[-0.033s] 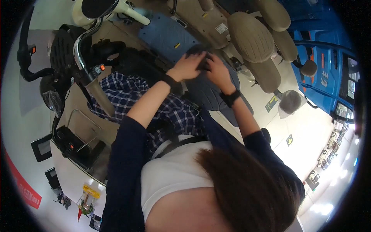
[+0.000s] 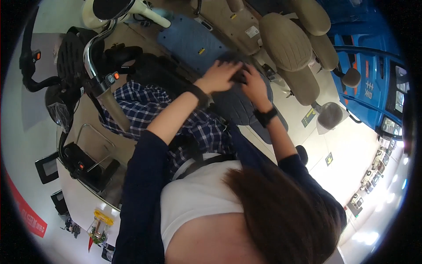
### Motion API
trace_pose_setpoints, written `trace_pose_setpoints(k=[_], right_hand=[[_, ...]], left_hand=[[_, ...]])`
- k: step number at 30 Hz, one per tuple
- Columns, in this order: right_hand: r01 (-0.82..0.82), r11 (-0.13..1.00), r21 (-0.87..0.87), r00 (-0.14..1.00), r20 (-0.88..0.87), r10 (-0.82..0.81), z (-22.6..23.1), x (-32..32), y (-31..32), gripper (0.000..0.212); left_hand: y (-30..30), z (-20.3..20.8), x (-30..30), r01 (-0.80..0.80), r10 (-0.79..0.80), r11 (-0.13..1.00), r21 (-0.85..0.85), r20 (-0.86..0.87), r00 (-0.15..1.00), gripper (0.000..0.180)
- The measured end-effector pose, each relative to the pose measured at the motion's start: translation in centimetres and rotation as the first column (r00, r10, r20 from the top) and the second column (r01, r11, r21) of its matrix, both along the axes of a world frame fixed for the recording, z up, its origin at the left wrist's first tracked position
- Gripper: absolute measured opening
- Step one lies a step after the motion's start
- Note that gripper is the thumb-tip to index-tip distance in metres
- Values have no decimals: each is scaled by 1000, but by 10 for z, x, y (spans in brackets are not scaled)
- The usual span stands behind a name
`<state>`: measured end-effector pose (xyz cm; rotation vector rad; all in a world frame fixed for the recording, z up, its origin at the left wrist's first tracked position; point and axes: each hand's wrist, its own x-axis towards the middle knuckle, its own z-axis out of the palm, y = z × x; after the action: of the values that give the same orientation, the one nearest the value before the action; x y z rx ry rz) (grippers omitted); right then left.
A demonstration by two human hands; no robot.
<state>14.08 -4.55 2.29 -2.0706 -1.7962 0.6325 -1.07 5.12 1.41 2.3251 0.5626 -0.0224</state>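
Note:
My left hand (image 2: 219,77) and my right hand (image 2: 256,88) are close together in front of me. Both bend over a dark, soft-looking thing (image 2: 238,76), too blurred and too covered by fingers to name. The left fingers curl over its left side; the right fingers and thumb close on its right side. Right below my hands lies a padded dark blue-grey scooter seat (image 2: 239,108). Beyond them is a scooter's blue footboard (image 2: 189,39). A dark band (image 2: 197,94) is on my left wrist and a dark watch (image 2: 265,114) on my right.
Chrome handlebars with a beige grip (image 2: 115,112) stand at the left. Beige scooter seats (image 2: 285,42) are at the far right, near a blue vehicle (image 2: 367,83). A white table (image 2: 83,193) is at the lower left. Checked cloth (image 2: 145,108) lies in front of me.
Both hands have shifted slightly to the right, and the dark thing between them has moved along. The scooters and seats look unmoved.

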Motion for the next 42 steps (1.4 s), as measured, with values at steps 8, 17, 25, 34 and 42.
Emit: trace_pose_setpoints(k=[8, 17, 25, 34, 42], right_hand=[[184, 977, -105, 966, 202, -160, -5, 15, -136, 47], [62, 990, -127, 942, 334, -16, -11, 1, -103, 61], [60, 997, -49, 929, 368, -37, -28, 4, -100, 65], [87, 995, -38, 955, 287, -73, -24, -3, -103, 57], [401, 914, 69, 892, -255, -373, 8, 40, -66, 51]], left_hand=[[-93, 0, 41, 329, -332, 932, 151, -3, 943, 76], [-91, -16, 35, 210, -163, 910, 357, -158, 974, 70], [-91, -5, 49, 191, -110, 928, 319, -253, 961, 77], [-89, -9, 46, 190, -128, 915, 356, -191, 973, 70], [-48, 51, 82, 31, 5, 977, -211, 167, 986, 81]])
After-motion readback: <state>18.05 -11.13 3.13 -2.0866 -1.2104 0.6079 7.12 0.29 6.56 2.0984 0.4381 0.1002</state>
